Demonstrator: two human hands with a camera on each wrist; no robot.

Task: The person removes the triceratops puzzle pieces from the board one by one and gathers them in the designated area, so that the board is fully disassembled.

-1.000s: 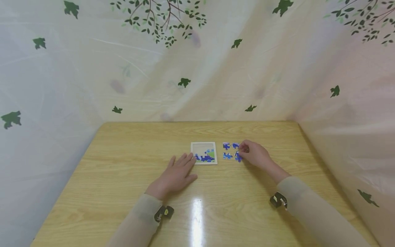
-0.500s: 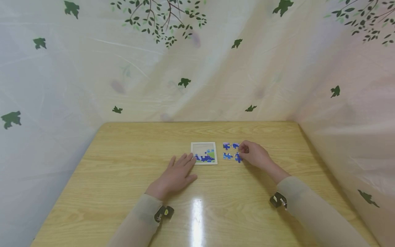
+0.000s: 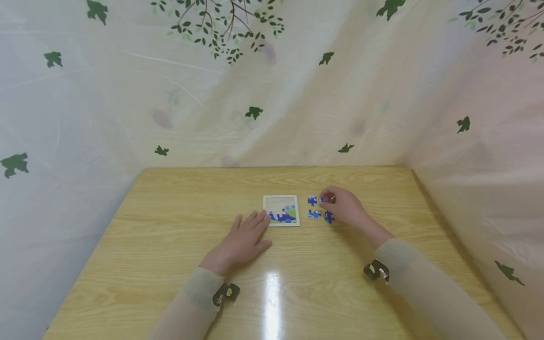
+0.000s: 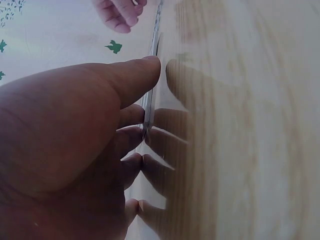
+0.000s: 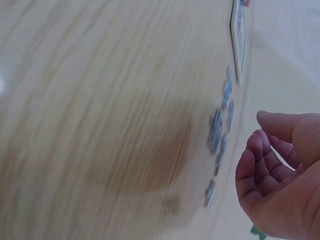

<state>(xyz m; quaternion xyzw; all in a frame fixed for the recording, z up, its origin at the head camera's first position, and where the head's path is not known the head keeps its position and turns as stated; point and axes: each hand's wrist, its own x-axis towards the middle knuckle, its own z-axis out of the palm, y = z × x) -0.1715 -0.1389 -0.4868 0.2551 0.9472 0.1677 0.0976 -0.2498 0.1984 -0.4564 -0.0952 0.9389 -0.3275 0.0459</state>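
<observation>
We see the left hand [image 3: 242, 238], spread wide, touching the frame [image 3: 298, 210] at eight o'clock — right hand [image 3: 346, 205], narrow grip, over pieces [image 3: 314, 214] at three.

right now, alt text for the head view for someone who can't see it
A person's left grip touches the left edge of a partly filled jigsaw frame, while the right grip hovers over loose blue pieces beside the frame on a wooden table.

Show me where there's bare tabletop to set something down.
Wooden tabletop is bare left of the puzzle frame, beyond the left hand, and between the left sleeve and right sleeve. Crowded: just right of the frame, with jigsaw pieces and the right hand.
</observation>
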